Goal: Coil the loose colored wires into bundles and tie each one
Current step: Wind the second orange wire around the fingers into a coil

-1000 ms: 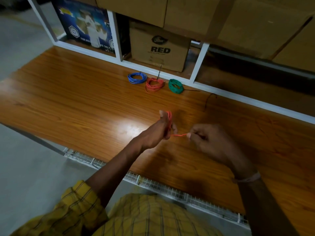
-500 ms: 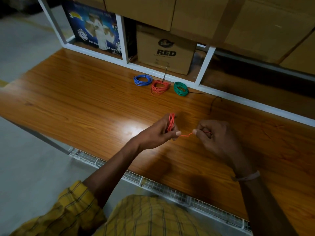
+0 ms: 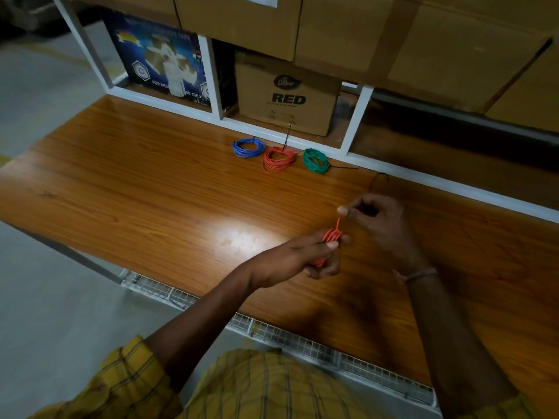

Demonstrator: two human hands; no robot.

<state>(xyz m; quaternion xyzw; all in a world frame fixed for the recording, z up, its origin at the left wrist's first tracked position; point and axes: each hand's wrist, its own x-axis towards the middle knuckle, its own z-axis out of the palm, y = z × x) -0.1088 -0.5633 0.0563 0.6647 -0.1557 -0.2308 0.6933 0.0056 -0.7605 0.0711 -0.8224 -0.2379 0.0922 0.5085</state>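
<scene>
Fingers of your left hand [image 3: 302,257] were curled round a small orange coil [image 3: 331,237], holding it up just above the wooden table [image 3: 151,192]. Your right hand [image 3: 375,219] was close beside it, a little higher. Its thumb and finger pinched the loose end [image 3: 338,222] of the same orange wire, and that end ran down to the coil.

You looked to be on the tying step for this bundle. The coil was wound, and only the short tail stuck out. I think the next move was to wrap that tail round the loops and tuck it in. You needed to keep a tight hold with the left hand so the loops did not spring open.

Farther back, near the white shelf frame [image 3: 357,116], lay three coiled bundles side by side: a blue bundle [image 3: 248,147], an orange bundle [image 3: 278,159] and a green bundle [image 3: 316,161]. A thin dark wire [image 3: 376,179] lay loose on the table to their right
</scene>
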